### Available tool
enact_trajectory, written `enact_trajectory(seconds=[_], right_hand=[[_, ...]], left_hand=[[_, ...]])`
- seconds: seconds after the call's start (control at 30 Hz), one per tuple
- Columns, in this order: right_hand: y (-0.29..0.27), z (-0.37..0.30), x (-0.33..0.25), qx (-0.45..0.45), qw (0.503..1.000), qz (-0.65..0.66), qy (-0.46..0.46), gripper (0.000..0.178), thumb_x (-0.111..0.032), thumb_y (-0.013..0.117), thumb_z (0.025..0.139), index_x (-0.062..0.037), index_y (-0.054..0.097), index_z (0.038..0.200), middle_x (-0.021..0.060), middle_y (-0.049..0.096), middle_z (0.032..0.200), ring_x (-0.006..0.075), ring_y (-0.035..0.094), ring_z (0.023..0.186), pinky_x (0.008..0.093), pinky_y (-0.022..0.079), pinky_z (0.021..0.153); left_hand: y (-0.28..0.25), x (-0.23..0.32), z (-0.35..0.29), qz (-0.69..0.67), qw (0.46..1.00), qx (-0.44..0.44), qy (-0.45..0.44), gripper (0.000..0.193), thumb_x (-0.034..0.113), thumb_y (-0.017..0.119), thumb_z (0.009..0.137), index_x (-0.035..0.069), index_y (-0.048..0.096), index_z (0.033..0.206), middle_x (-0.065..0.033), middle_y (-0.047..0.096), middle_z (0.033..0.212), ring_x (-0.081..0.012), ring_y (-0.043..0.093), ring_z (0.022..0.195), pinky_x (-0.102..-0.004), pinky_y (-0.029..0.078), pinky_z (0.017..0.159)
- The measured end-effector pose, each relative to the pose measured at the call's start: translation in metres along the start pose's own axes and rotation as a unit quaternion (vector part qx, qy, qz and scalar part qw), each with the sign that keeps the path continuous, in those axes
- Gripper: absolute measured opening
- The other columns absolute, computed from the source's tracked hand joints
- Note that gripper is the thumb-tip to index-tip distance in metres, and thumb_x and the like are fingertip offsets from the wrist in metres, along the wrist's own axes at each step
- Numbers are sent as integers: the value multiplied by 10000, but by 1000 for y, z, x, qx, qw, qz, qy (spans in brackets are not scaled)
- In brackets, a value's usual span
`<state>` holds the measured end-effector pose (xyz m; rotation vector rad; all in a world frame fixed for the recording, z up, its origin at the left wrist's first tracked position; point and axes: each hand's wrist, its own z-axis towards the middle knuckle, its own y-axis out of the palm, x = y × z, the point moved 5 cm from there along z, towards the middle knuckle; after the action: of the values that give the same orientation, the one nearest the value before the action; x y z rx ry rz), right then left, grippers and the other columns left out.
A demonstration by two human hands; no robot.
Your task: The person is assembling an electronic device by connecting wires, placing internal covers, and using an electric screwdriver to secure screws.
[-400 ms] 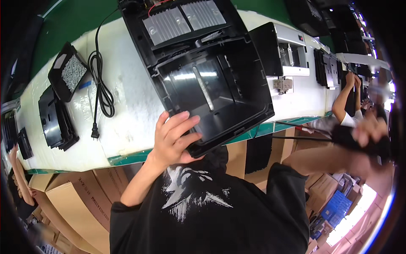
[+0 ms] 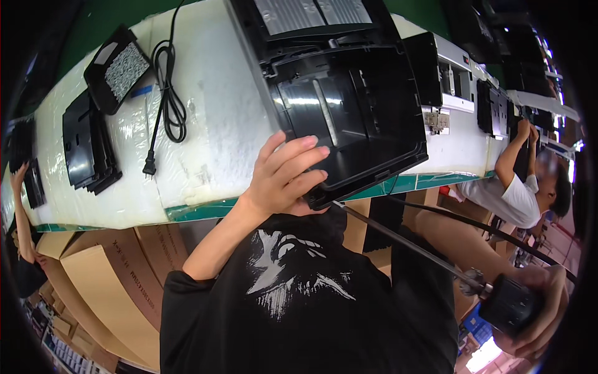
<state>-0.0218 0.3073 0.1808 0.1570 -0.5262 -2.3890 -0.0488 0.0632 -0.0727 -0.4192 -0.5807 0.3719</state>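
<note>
My left hand (image 2: 286, 174) grips the near left corner of a large black plastic housing (image 2: 405, 112), fingers over its rim and thumb below. The housing lies open on the table, showing its glossy inside and, at its far end, ribbed metal plates (image 2: 289, 15). At the lower right, my right hand (image 2: 548, 311) is wrapped round the black body of a power screwdriver (image 2: 514, 305). Its long thin shaft (image 2: 405, 240) points up and left; the tip reaches the housing's near edge beside my left hand. Whether it sits on a screw I cannot make out.
Left on the white-covered table (image 2: 212, 124) are a tray of screws (image 2: 124, 68), a coiled power cord (image 2: 168, 106) and stacked black panels (image 2: 87, 143). To the right stand a white unit (image 2: 455, 75) and a metal bracket (image 2: 437, 121). Cardboard boxes (image 2: 112, 287) stand below; co-workers sit at both sides.
My right hand has moved down with the screwdriver, whose shaft now meets the housing's near edge. The housing and my left hand appear shifted right in view; the left grip stays the same.
</note>
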Motion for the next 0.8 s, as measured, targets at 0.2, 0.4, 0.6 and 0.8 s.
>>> enact_trajectory(seconds=[0.2,0.4,0.6,0.8], right_hand=[[44,-43,60,-29,971,-130,197,366,-142,751,716,-101,393,654,-20,481,599,67,472,403,122,424,402],[39,-98,77,-63,874,-234,422,234,47,661,753,-53,453,790,134,598,672,269,630,561,370,446,497],[33,-118,83,-84,861,-233,445,271,81,671,710,-47,457,817,132,609,707,258,634,573,325,426,435],[27,-130,89,-131,860,-250,426,266,55,693,685,-10,480,830,139,615,718,260,640,578,230,387,333]], left_hand=[[-11,-3,-9,-46,999,5,-20,345,461,562,798,132,537,896,-39,582,1140,-228,522,1114,-425,273,1058],[-12,-6,-12,-28,1000,3,-12,321,446,499,840,132,539,891,-35,585,1129,-220,520,1115,-423,269,1062],[-14,-5,-12,-22,1000,3,-19,311,441,497,842,135,536,878,-33,588,1120,-221,525,1108,-421,266,1065],[-11,-5,-12,-31,999,7,-27,327,451,564,797,135,531,871,-38,587,1118,-226,531,1100,-428,256,1069]])
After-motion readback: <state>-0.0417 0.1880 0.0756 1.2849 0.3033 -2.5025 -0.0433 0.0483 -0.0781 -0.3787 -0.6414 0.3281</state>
